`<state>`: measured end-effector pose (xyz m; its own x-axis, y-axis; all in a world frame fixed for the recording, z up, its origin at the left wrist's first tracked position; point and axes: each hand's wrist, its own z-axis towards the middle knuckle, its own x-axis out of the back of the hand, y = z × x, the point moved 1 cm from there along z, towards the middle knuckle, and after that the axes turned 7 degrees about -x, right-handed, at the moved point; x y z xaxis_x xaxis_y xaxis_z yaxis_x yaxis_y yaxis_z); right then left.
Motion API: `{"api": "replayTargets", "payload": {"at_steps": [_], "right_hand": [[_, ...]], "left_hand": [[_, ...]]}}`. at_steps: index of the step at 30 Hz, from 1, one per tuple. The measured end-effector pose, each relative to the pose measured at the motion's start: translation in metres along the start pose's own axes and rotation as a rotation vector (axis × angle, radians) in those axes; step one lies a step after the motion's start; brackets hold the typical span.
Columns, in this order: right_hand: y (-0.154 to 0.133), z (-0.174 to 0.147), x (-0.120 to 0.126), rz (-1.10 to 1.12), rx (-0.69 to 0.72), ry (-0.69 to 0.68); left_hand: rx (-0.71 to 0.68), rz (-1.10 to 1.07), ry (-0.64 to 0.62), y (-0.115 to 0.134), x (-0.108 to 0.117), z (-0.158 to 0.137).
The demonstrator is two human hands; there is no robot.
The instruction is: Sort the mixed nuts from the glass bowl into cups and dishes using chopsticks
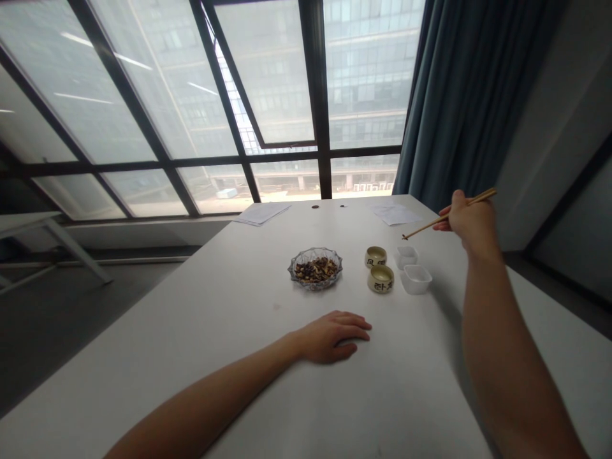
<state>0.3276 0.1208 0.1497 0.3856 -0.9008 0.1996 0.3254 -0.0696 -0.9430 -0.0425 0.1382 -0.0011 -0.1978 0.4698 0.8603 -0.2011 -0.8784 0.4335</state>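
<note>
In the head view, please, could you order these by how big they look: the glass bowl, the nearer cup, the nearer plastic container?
1. Glass bowl
2. Nearer plastic container
3. Nearer cup, only slightly smaller

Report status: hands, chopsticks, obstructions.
Left hand open, palm-down on table. Right hand gripping chopsticks, tips near farther clear container. Nothing visible blocking tips.

You face an open window pane point(268, 70) with a building point(368, 83) outside; a blue curtain point(454, 95) hangs on your right, papers point(262, 213) lie across the table point(201, 306), and a side bench point(26, 222) stands left.
</note>
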Motion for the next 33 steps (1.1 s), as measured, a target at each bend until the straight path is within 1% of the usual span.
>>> {"api": "replayTargets", "payload": {"at_steps": [3, 7, 12, 20, 23, 25, 29, 31, 33], "right_hand": [[0.009, 0.004, -0.004, -0.037, -0.019, 0.021], [0.015, 0.002, -0.011, -0.068, -0.062, -0.011], [0.014, -0.001, -0.013, -0.112, -0.119, -0.031], [0.01, -0.006, -0.013, -0.063, -0.148, -0.043], [0.004, -0.009, -0.015, -0.027, -0.081, -0.024], [-0.001, -0.014, -0.02, 0.045, -0.02, -0.035], [-0.014, -0.031, -0.039, 0.22, 0.112, -0.174], [-0.02, -0.042, -0.051, 0.265, 0.183, -0.262], [-0.024, -0.055, -0.062, 0.299, 0.222, -0.337]], "left_hand": [[0.001, 0.003, 0.0, 0.0, 0.0, 0.0], [0.002, 0.004, 0.001, 0.001, 0.001, 0.0], [0.0, 0.002, 0.0, 0.001, 0.0, 0.0], [0.006, 0.001, -0.008, 0.001, 0.0, 0.0], [0.006, 0.005, -0.006, 0.002, 0.001, 0.0], [0.004, 0.004, -0.004, 0.002, 0.001, 0.001], [-0.001, 0.002, -0.001, 0.002, 0.001, 0.001], [-0.004, 0.001, 0.002, 0.001, 0.001, 0.0], [-0.006, 0.001, 0.004, 0.001, 0.0, 0.0]]}}
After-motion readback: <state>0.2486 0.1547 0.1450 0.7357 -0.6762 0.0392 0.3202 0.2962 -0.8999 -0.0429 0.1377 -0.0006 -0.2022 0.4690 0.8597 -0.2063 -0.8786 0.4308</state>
